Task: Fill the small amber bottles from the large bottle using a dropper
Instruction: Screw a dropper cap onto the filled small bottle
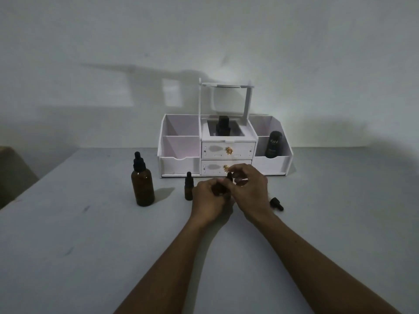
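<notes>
On the grey table (68, 223), the left hand (209, 200) clamps a small bottle (218, 191) upright, right hand (251, 191) pinching its upward-pointing dropper (229, 177).

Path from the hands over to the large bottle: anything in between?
Yes. One capped small amber bottle stands between the left hand and the large bottle, apart from both. Nothing else visible on that line.

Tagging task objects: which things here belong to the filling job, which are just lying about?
Job: large amber bottle, standing small bottle, held small bottle in left hand, its dropper cap pinched by right hand, loose dropper cap.
Idle: white organizer, Kahf bottle, dark bottle.
</notes>
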